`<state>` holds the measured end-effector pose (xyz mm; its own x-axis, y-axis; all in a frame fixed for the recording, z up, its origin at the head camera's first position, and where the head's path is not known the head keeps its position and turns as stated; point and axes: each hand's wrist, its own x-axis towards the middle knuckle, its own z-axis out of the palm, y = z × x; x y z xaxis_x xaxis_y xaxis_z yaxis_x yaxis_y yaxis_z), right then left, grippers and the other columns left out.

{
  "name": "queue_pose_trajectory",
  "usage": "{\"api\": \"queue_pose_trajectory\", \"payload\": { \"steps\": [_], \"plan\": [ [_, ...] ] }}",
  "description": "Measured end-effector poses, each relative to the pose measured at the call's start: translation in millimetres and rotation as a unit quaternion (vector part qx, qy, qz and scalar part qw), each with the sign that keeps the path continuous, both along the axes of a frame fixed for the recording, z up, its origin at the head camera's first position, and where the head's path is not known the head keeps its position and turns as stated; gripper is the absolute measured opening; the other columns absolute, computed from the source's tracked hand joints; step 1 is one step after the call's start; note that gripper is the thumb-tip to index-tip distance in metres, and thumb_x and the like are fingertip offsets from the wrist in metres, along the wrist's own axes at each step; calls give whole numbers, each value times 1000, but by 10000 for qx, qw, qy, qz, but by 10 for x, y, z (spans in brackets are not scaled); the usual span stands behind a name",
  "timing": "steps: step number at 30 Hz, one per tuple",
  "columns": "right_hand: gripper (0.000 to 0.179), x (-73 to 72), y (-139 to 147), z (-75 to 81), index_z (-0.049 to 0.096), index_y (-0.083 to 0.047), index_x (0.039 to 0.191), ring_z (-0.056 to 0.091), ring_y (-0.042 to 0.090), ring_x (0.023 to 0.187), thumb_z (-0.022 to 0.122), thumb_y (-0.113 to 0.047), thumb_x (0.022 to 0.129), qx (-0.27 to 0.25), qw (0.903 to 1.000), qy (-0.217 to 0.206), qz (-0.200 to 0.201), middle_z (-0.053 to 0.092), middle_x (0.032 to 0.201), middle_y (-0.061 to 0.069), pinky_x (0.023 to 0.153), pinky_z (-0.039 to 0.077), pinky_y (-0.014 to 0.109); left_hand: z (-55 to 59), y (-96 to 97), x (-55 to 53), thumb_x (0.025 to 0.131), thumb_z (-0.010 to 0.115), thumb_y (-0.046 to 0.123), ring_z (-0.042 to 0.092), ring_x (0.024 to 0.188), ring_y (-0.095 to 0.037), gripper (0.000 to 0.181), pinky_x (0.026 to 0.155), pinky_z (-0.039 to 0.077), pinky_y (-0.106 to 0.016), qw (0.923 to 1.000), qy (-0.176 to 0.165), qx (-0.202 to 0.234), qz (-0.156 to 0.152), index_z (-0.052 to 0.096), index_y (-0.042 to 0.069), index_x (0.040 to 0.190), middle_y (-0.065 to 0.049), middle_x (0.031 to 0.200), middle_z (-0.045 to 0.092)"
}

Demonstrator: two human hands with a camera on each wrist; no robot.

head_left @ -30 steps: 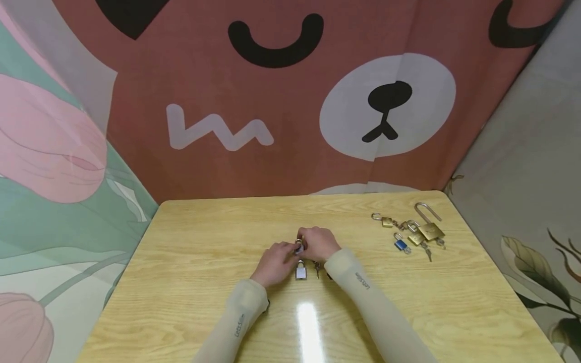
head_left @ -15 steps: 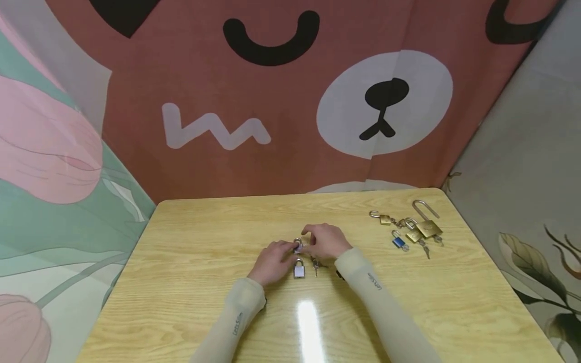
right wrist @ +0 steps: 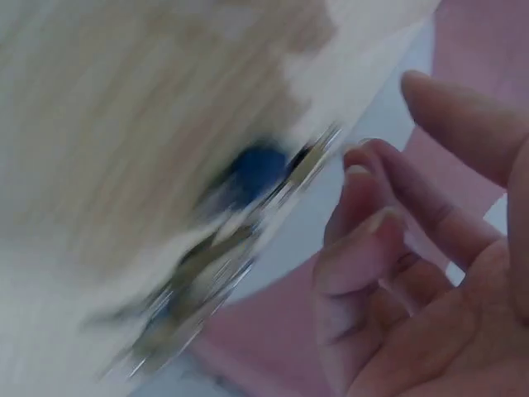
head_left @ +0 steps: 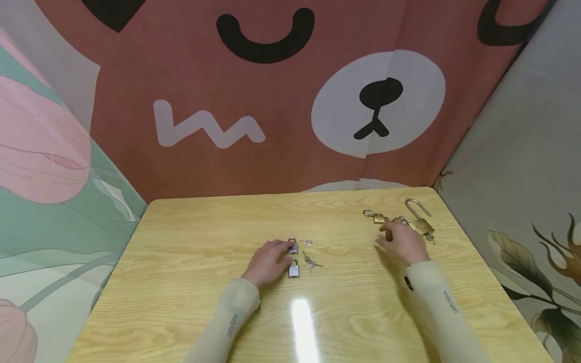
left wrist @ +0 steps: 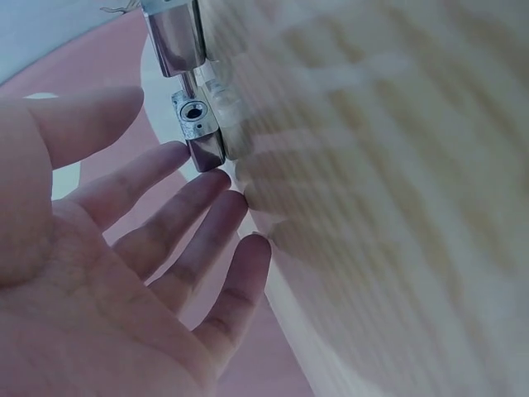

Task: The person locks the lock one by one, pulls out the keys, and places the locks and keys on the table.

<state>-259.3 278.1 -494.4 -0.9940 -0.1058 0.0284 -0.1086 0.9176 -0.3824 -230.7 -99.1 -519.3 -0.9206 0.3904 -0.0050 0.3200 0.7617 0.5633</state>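
On the bench (head_left: 199,237), touching farther silver padlock (head_left: 294,249) with extended left fingers (left wrist: 173,222); near brass padlocks (head_left: 421,227) with loosely bent right fingers (right wrist: 355,277); gripping nothing.

Silver padlocks (head_left: 293,269): 2. Blue padlock (right wrist: 258,169): 1, blurred, right wrist view. Brass padlocks (head_left: 419,226): 2 clear in head view, plus 1 more shackle (head_left: 403,219), rest of it behind right hand (head_left: 403,243). Key groups (head_left: 311,263): 2, keys too small to count singly. Hands: 2, counting left hand (head_left: 266,263). Sleeves (head_left: 438,297): 2. Table (head_left: 204,242): 1.
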Motion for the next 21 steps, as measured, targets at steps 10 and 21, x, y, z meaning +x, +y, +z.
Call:
{"api": "queue_pose_trajectory", "payload": {
  "steps": [10,21],
  "plan": [
    [38,38,376,-165,74,-6,109,70,27,83,84,-35,88,43,9988,-307,-390,75,97,11,70,56,51,-32,49,8,101,67,27,56,131,-37,49,110,43,-61,9999,62,-101,83,58,11,146,-14,142,62],
    [28,-13,349,-235,71,-1,101,68,30,81,80,-26,90,125,9989,-260,-373,73,92,15,72,55,51,-25,50,15,101,68,27,56,130,-36,49,109,45,-60,9996,37,-236,146,58,12,146,-14,140,63]
  ]
}}
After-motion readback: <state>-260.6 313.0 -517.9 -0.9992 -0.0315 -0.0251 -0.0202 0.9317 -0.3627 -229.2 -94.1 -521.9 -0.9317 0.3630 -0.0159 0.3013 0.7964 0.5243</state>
